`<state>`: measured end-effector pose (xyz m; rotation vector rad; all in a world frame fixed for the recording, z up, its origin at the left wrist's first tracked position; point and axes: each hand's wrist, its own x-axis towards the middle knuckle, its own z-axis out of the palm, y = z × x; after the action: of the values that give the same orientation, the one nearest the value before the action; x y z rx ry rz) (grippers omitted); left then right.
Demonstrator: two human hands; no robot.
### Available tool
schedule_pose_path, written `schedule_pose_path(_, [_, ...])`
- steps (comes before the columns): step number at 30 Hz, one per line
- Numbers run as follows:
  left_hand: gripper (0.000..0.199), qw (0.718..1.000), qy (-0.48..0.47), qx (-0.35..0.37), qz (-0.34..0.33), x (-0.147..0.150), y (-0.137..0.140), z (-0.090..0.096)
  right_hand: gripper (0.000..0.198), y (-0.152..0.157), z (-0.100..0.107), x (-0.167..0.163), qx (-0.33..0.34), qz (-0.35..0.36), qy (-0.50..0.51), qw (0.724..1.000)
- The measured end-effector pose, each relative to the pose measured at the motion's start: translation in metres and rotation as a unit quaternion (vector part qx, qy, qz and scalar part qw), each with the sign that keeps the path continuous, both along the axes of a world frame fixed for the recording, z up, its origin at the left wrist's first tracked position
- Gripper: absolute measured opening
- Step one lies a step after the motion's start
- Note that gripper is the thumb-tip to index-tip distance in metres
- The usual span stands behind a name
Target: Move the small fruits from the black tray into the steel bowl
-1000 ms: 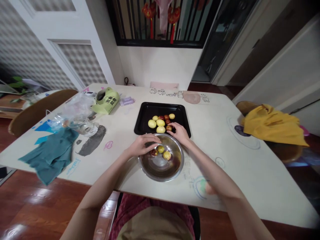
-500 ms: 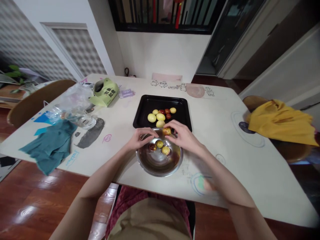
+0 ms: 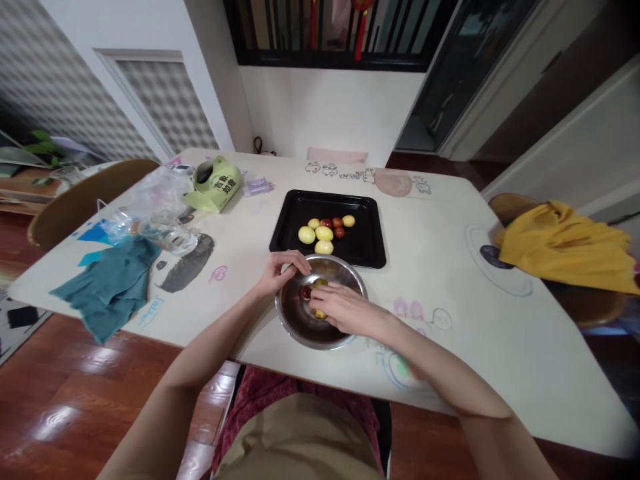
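Note:
A steel bowl stands near the table's front edge. My left hand is at its far left rim, fingers bent over the edge and the thumb tucked below them. My right hand reaches down into the bowl, its fingers curled on a mottled yellow round fruit. A dark red fruit lies to the left of those fingertips, and more yellow shows just above them. Part of the bowl's contents is hidden under the right hand. Behind the bowl, a black baking tray carries several yellow fruits and a few red ones.
On the left lie a teal cloth, a clear plastic bottle, a plastic bag and a green carton. A purple wrapper is beside the carton. Yellow fabric hangs over a chair at the right.
My right hand has moved from the bowl's far rim, where it held a mottled yellow-brown piece, down into the bowl. My left hand has shifted slightly outward along the rim.

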<state>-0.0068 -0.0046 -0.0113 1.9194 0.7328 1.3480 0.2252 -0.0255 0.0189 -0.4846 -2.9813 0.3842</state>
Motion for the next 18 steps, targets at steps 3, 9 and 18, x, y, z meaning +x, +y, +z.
schedule_pose_path(3, [0.043,1.0,-0.009,-0.001,-0.008,-0.001,0.0,-0.001,0.027,-0.002,0.0,-0.002,0.016,0.004,-0.012,1.0])
schedule_pose_path(9, [0.035,1.0,-0.018,0.004,-0.022,-0.002,0.001,-0.005,0.028,-0.009,0.005,-0.012,0.0,0.022,-0.038,0.999])
schedule_pose_path(18, [0.035,0.999,-0.017,0.003,-0.032,-0.002,0.0,-0.003,0.025,-0.008,-0.001,-0.013,-0.025,0.013,-0.009,1.0])
